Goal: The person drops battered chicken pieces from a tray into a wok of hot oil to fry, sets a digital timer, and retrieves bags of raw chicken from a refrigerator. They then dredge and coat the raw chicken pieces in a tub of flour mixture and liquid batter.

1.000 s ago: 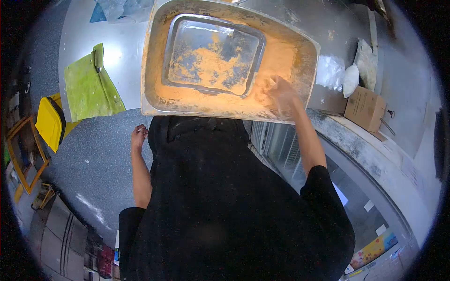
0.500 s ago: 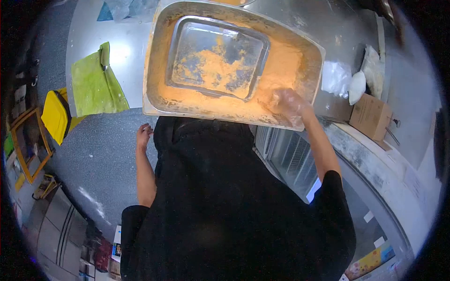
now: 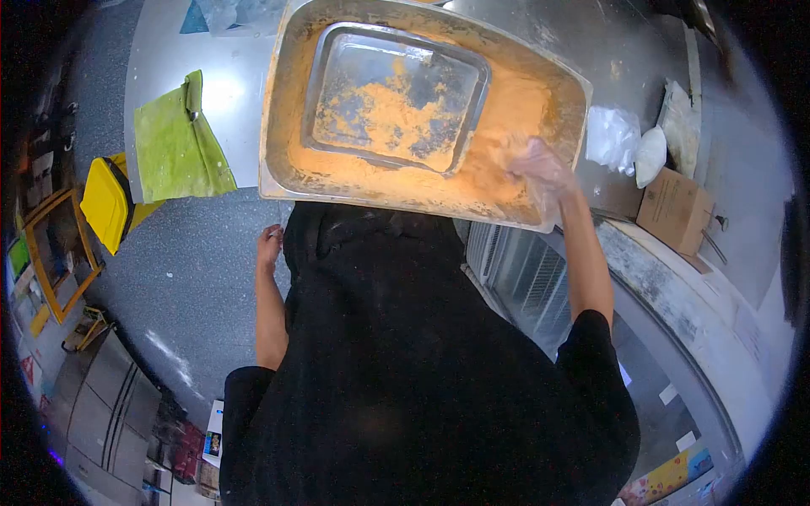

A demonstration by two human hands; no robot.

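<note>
A large metal tub [image 3: 269,177] of orange powder [image 3: 523,97] sits at the edge of the steel counter. Inside it, on the left, lies a shallow rectangular metal tray [image 3: 483,84] with powder scattered over its bottom. My right hand [image 3: 544,169], in a thin clear plastic glove, is over the powder at the tub's right front. Motion smears its fingers, so whether it holds anything does not show. My left hand [image 3: 270,244] hangs beside my body, below the tub, its fingers curled in and nothing visible in them.
A green cloth [image 3: 177,148] hangs over the counter's left edge, near a yellow bin lid [image 3: 105,207]. To the right are a white plastic bag [image 3: 612,139], a small white pouch [image 3: 650,158] and a cardboard box [image 3: 672,211].
My right hand has moved up and slightly right from the powder near the tub's front wall. My left hand stays hanging at my side. The whole view has shifted slightly.
</note>
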